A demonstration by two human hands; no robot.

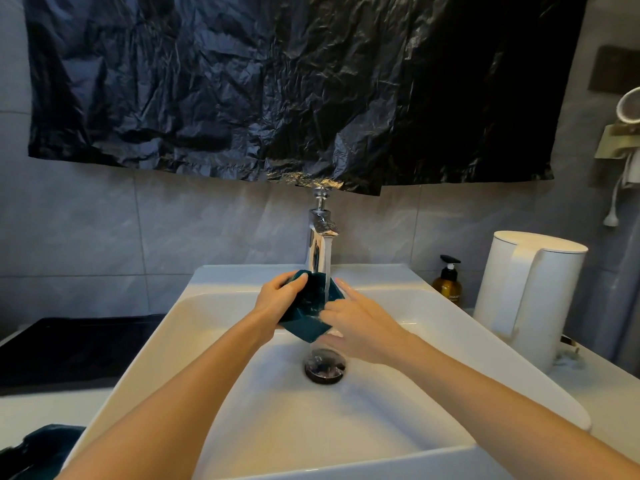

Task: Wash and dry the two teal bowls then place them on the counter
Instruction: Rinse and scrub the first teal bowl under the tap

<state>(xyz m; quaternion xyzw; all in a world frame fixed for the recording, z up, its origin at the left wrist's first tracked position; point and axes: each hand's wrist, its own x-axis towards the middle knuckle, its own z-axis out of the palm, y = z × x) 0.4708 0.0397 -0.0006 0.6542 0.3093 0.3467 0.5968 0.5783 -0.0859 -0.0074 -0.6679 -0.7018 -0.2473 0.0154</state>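
In the head view you hold one teal bowl over the white sink, right under the tap, and water runs into it. Your left hand curls round the bowl's left edge and grips it. Your right hand touches the bowl's right side, fingers mostly straight. The drain sits below. A dark teal thing lies bottom left; you cannot tell if it is the other bowl. A white kettle and a brown pump bottle stand on the right.
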